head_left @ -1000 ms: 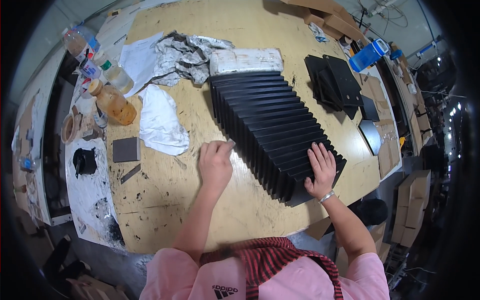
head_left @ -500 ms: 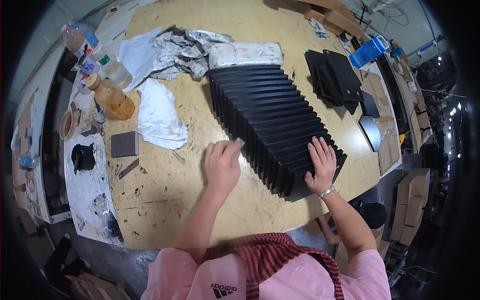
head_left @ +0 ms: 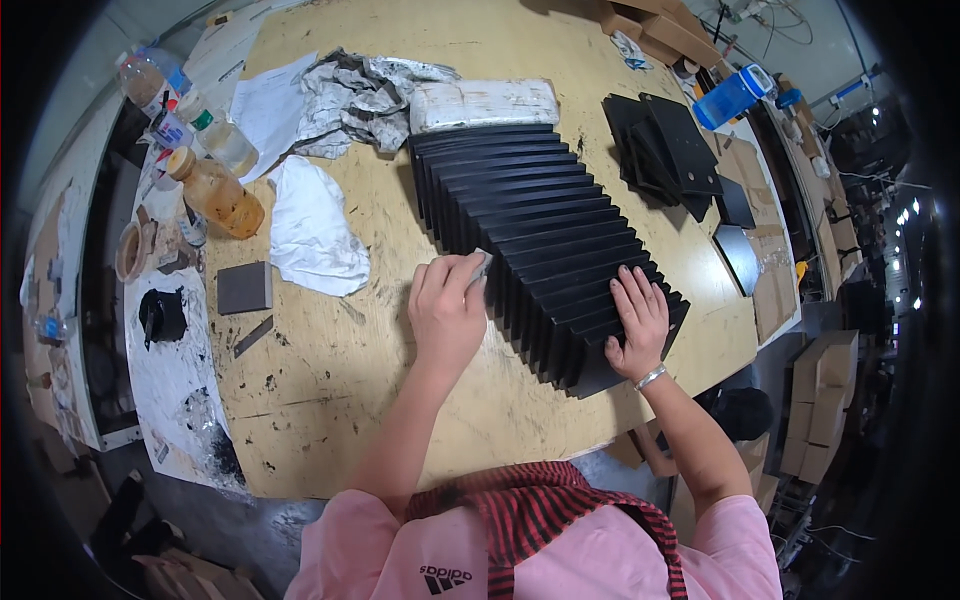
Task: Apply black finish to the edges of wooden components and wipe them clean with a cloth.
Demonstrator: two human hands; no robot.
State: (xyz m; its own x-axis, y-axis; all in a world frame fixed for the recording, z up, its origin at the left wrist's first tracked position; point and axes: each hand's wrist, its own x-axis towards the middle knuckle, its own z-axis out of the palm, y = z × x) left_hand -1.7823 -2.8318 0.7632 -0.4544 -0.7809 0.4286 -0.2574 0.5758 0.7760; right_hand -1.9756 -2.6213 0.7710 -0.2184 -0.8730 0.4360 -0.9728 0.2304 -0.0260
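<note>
A long row of black flat plates (head_left: 530, 215), stacked like a folded bellows, lies slantwise over the middle of the table. Its far end touches a whitish, stained block (head_left: 485, 106). My left hand (head_left: 445, 305) pinches a small grey piece (head_left: 480, 266), perhaps a pad or scraper, against or close beside the row's left edge; contact is hard to make out. On the near right end of the row rests my right hand (head_left: 638, 322), flat with fingers stretched out. A silvery bracelet (head_left: 650, 377) circles that wrist.
Left of the row lie a white cloth (head_left: 315, 228), a grey block (head_left: 245, 288) and a dark strip (head_left: 254, 337). Bottles, one with amber liquid (head_left: 215, 195), stand farther left. Crumpled stained paper (head_left: 360, 100) lies behind. Loose black plates (head_left: 665, 150) and a blue bottle (head_left: 733, 98) are at right.
My left hand has moved slightly away from me along the row's left edge with the grey piece. My right hand stays on the plates. The whole view has shifted a little.
</note>
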